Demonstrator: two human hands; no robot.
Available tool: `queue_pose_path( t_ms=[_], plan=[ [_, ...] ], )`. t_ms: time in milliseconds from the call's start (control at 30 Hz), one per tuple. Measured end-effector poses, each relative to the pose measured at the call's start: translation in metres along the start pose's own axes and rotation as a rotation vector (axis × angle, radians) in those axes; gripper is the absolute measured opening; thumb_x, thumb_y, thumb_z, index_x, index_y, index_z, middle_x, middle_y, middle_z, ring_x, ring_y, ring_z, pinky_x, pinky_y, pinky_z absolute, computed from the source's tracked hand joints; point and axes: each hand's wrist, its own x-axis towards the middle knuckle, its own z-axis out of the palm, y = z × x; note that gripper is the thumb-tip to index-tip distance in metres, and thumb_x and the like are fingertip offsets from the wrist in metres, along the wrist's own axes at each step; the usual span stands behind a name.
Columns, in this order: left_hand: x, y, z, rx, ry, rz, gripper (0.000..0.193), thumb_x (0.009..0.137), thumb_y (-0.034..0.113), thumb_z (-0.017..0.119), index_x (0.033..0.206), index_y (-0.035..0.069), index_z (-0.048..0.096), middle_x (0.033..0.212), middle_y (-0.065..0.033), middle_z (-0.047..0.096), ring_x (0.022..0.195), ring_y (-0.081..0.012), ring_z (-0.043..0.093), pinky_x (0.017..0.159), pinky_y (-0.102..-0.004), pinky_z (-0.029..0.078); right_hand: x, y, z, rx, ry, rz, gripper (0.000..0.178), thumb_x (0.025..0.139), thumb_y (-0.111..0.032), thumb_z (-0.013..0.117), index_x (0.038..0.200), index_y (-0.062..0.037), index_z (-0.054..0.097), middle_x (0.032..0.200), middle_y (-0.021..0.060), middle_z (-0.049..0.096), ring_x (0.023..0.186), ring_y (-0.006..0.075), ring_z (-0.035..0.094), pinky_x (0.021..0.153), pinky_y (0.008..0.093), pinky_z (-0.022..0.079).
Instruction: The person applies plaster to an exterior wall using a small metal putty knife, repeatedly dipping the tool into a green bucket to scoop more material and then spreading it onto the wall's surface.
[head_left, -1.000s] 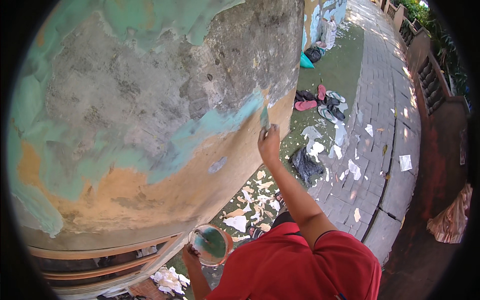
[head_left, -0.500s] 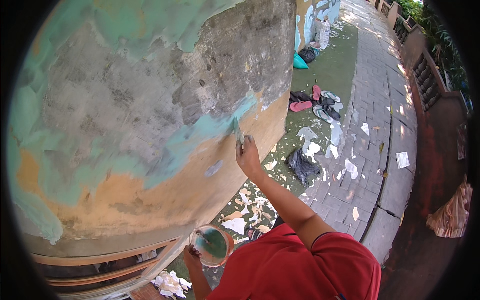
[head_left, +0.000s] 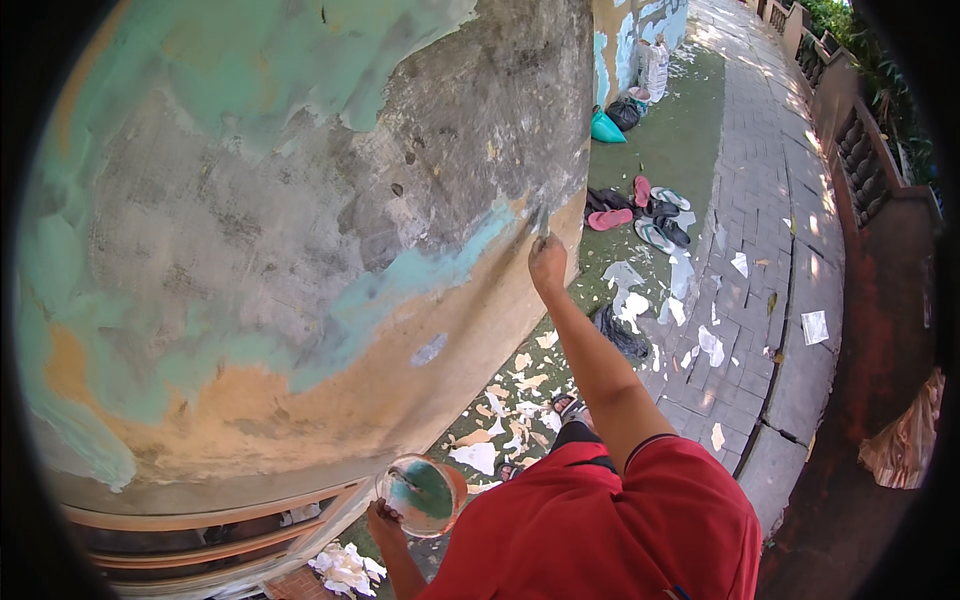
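Weathered wall in grey, green and tan patches (head_left: 240, 220), thin flat-bladed scraper (head_left: 542, 219) at its right-hand side, pinched in right hand's (head_left: 547, 264) fingers, round orange bucket (head_left: 459, 484) holding green paste (head_left: 428, 492), left hand's (head_left: 385, 522) fingers closed on rim, assorted sandals (head_left: 657, 208) beyond.

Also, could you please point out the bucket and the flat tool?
Bucket (head_left: 459, 489): head view, on its orange outer wall.
Flat tool (head_left: 543, 220): head view, on its exposed blade.
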Motion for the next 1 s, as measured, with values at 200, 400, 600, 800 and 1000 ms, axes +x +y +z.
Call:
queue_pose_path(
  t_ms=[200, 400, 600, 800, 1000],
  plan=[
    [-0.020, 0.004, 0.019, 0.015, 0.052, -0.007, 0.031, 0.088, 0.037, 0.055, 0.089, 0.007, 0.052, 0.070, 0.0000, 0.048, 0.057, -0.0139, 0.048, 0.048, -0.0298, 0.038, -0.033, -0.032, 0.020, 0.136, -0.030, -0.191, 0.016, 0.086, -0.006, 0.053, 0.095, 0.0062, 0.057, 0.086, 0.0282, 0.058, 0.082, 0.0445, 0.056, 0.074, 0.0494, 0.045],
    [-0.027, -0.005, 0.037, 0.009, 0.080, -0.013, 0.033, 0.089, 0.039, 0.054, 0.091, 0.006, 0.052, 0.071, -0.0002, 0.049, 0.059, -0.0136, 0.048, 0.049, -0.0303, 0.038, -0.035, -0.032, -0.030, 0.067, -0.019, 0.002, 0.015, 0.087, -0.006, 0.054, 0.094, 0.0063, 0.056, 0.086, 0.0273, 0.057, 0.080, 0.0454, 0.056, 0.069, 0.0475, 0.044],
    [-0.025, -0.012, 0.055, -0.001, 0.079, -0.003, 0.033, 0.088, 0.040, 0.054, 0.089, 0.007, 0.052, 0.070, 0.0004, 0.049, 0.058, -0.0130, 0.047, 0.049, -0.0288, 0.037, 0.006, -0.003, 0.022, 0.011, 0.058, -0.167, 0.028, 0.088, -0.006, 0.052, 0.112, 0.0080, 0.053, 0.100, 0.0279, 0.056, 0.088, 0.0433, 0.056, 0.077, 0.0464, 0.047],
    [-0.033, -0.025, 0.075, -0.041, 0.075, 0.007, 0.033, 0.088, 0.040, 0.055, 0.088, 0.008, 0.054, 0.069, 0.0008, 0.049, 0.057, -0.0122, 0.047, 0.048, -0.0273, 0.037, -0.062, -0.059, -0.008, 0.150, -0.156, -0.186, 0.037, 0.090, -0.007, 0.052, 0.123, 0.0101, 0.047, 0.112, 0.0296, 0.051, 0.089, 0.0433, 0.057, 0.079, 0.0458, 0.048],
    [-0.042, -0.028, 0.103, -0.058, 0.052, -0.005, 0.039, 0.088, 0.042, 0.055, 0.097, 0.004, 0.053, 0.073, -0.0004, 0.047, 0.061, -0.0128, 0.047, 0.050, -0.0286, 0.037, 0.000, -0.013, -0.028, 0.013, -0.061, -0.032, 0.038, 0.092, -0.011, 0.050, 0.123, 0.0115, 0.047, 0.114, 0.0315, 0.051, 0.092, 0.0453, 0.057, 0.078, 0.0462, 0.049]
  ],
)
